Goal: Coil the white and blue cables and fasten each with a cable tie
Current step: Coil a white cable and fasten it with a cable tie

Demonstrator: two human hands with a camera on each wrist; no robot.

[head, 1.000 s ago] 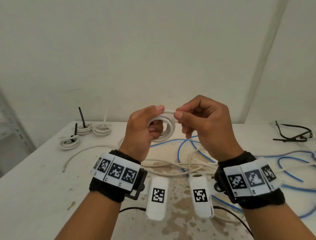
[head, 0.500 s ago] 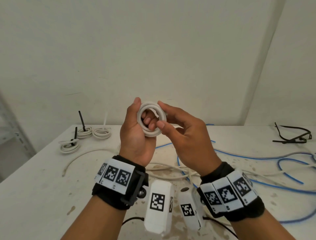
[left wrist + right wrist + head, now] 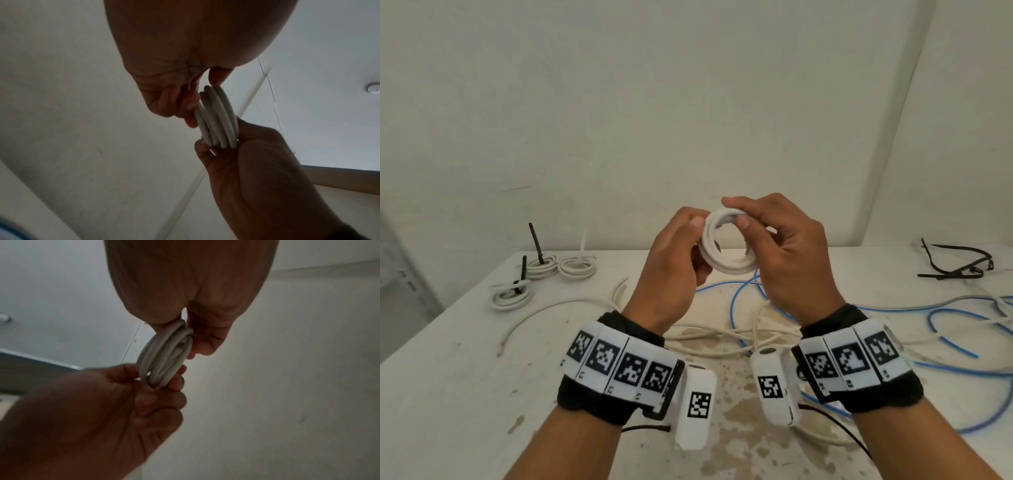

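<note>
Both hands hold a small white coil [image 3: 726, 246] up in the air above the tabletop [image 3: 455, 383]. The left hand [image 3: 671, 260] grips the left side of the white coil, with its thumb on the front and its fingers [image 3: 174, 382] curled in behind. The right hand [image 3: 787, 253] grips the top and right side of the white coil, pinching the loops between its thumb and curled fingers [image 3: 191, 104]. From the wrist views the white coil [image 3: 218, 116] is a few loops of round white cable pressed side by side, and both hands squeeze the loops together [image 3: 164, 356].

Below the white coil, loose white cables [image 3: 709, 337] lie in a tangle on the tabletop. Blue cables [image 3: 736, 301] lie there too, under the white coil and running off to its right. One long white cable [image 3: 544, 313] curves away to the lower left of the white coil.

Far to the left of the white coil sit three tied coils [image 3: 544, 277] in a little group. Two have black ties sticking up and one has a white tie. Far to the right of the white coil lies a bunch of black cable ties [image 3: 955, 263] near the wall [image 3: 688, 102]. The tabletop has brown stains under the hands.
</note>
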